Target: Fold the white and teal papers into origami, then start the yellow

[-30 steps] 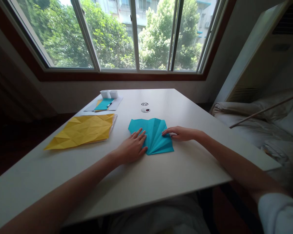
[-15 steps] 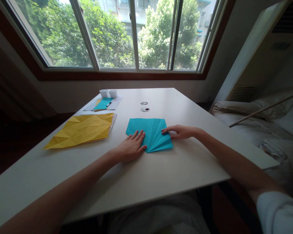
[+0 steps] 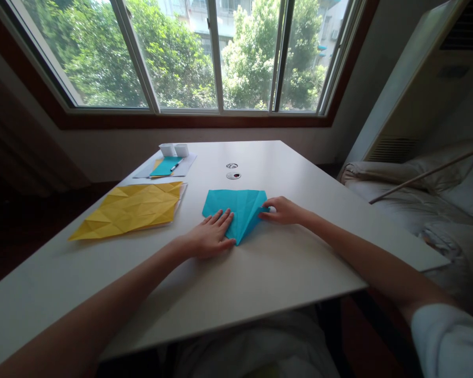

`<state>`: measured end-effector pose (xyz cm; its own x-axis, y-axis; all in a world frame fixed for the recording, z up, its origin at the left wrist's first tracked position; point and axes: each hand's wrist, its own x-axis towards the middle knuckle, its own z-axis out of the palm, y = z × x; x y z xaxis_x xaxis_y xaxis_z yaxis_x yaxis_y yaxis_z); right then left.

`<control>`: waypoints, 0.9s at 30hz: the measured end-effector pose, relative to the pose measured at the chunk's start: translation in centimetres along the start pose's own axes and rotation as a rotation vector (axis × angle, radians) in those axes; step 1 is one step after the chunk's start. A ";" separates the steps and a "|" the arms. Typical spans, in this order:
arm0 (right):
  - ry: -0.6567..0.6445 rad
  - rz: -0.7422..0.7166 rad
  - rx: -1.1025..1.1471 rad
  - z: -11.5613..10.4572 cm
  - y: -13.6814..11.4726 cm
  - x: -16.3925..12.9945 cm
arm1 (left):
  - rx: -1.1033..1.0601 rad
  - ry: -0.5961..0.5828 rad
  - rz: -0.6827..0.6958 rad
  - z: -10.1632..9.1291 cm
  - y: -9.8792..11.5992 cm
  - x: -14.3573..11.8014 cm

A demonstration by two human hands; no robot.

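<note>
A creased blue sheet of paper (image 3: 236, 202) lies on the white table (image 3: 299, 262), with fold lines fanning out from its near corner. My left hand (image 3: 211, 233) rests flat on its left part, fingers spread and thumb by the near corner. On the right, my right hand (image 3: 281, 211) pinches the paper's right edge between thumb and fingers, and that flap is lifted and bent inward. The underside of the lifted flap is partly hidden.
To the left lies a creased yellow sheet of paper (image 3: 134, 210) over something white. Farther back are flat papers (image 3: 165, 166) with a pen (image 3: 176, 165) on them and two small white containers (image 3: 181, 150). Two round disc-like items (image 3: 233, 175) lie mid-table.
My right hand has closed on the right edge of the blue paper and moved it slightly left, raising the flap. My left hand stays on the sheet.
</note>
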<state>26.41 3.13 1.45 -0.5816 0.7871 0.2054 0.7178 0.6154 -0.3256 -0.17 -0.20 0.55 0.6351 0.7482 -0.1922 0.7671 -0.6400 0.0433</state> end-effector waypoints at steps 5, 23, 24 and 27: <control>0.076 0.078 -0.137 0.8 -0.9 0.3 | -0.006 -0.008 0.021 0.0 -0.1 0.1; 0.215 -0.034 -0.333 3.2 -2.3 0.7 | 0.011 0.023 0.029 0.4 -0.3 0.2; 0.203 -0.118 -0.317 3.3 -2.2 0.8 | 0.013 0.020 0.026 0.4 -0.3 0.2; 0.104 -0.364 -0.260 3.5 -2.1 0.8 | 0.019 0.025 0.029 0.6 -0.5 0.3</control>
<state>23.06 2.34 -0.90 -0.7819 0.5094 0.3593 0.5537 0.8324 0.0248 -0.39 0.22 -0.11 0.6592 0.7334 -0.1663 0.7467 -0.6645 0.0294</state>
